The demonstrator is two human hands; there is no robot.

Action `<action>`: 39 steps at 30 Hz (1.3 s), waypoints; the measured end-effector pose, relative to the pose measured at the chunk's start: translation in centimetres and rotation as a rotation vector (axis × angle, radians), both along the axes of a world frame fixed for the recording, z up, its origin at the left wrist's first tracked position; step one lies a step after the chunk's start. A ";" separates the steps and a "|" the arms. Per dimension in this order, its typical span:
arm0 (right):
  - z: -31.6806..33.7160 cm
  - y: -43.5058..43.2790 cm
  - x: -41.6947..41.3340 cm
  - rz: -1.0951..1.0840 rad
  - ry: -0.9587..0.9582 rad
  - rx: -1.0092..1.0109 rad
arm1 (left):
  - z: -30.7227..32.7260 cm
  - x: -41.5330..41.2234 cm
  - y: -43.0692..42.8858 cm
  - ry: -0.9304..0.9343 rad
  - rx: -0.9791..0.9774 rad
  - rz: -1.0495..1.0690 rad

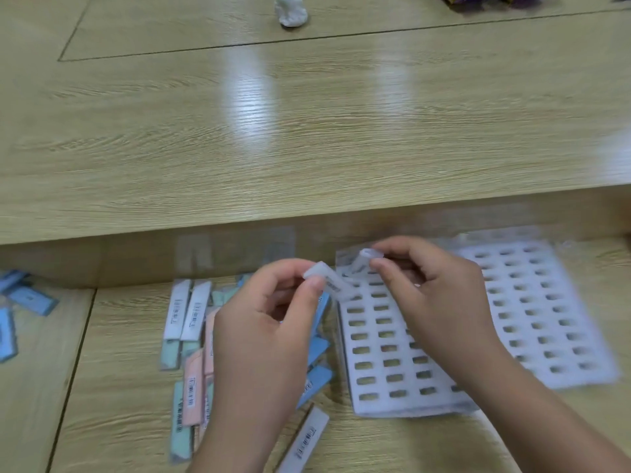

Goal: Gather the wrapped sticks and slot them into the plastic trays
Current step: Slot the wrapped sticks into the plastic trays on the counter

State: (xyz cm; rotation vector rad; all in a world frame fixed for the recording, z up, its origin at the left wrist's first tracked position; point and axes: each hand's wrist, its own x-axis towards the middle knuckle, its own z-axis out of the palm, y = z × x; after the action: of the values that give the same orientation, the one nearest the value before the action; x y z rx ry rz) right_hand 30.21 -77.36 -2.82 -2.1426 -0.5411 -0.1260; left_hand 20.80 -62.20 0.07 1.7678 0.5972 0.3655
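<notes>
Table (307,148): pale wood on two levels; all work lies on the lower, near level.
Near tray (386,363): white, flat on the table, rows of small oblong slots; the slots in view hold nothing. Its far left corner sits directly under the hands.
Far tray (546,302): same pattern, to the right of the near tray and seemingly overlapped by it; edges blurred.
Pile of wrapped sticks (191,367): white, pink, green and blue, heaped just left of the near tray, partly hidden by the left forearm.
Left hand (263,329): thumb and forefinger clamped on the upper end of a white stick (336,285), which slants down toward the near tray's corner slots.
Right hand (433,295): fingertips pinched on a second stick (362,259), held above the same corner; blur prevents confirming that it is a separate piece.
Loose stick (304,438): white, alone on the table, nearest the person.
Step in hand: judged as seating the first sticks; the task is barely begun.
Recommendation: bring one stick upright, square its lower end to the oblong slot, and press straight down. Start at the corner and fill row by row. Pinch near the top so the wrapper does not buckle. Steady the tray if it slides.
</notes>
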 end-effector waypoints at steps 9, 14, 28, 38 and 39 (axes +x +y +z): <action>-0.9 0.6 1.1 0.104 -0.028 -0.232 | -0.5 0.6 -0.3 -0.029 -0.006 0.022; -0.8 0.1 0.8 0.052 -0.028 -0.194 | -0.6 0.6 0.0 -0.055 -0.116 0.076; 1.4 -0.8 -1.1 -0.140 0.453 0.612 | -2.5 1.0 -2.8 0.111 -0.203 0.094; -1.6 -0.2 -0.1 -0.015 -0.196 0.045 | -5.1 -0.1 -3.0 0.200 0.031 0.041; -1.8 -0.1 0.0 -0.015 -0.205 0.041 | -5.2 -0.2 -3.1 0.193 0.033 0.039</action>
State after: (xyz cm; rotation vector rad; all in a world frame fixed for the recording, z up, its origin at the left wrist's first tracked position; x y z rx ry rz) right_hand 30.21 -77.44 -4.58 -2.1065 -0.6348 -0.3656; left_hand 20.59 -65.26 -5.10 1.8376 0.7672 0.2335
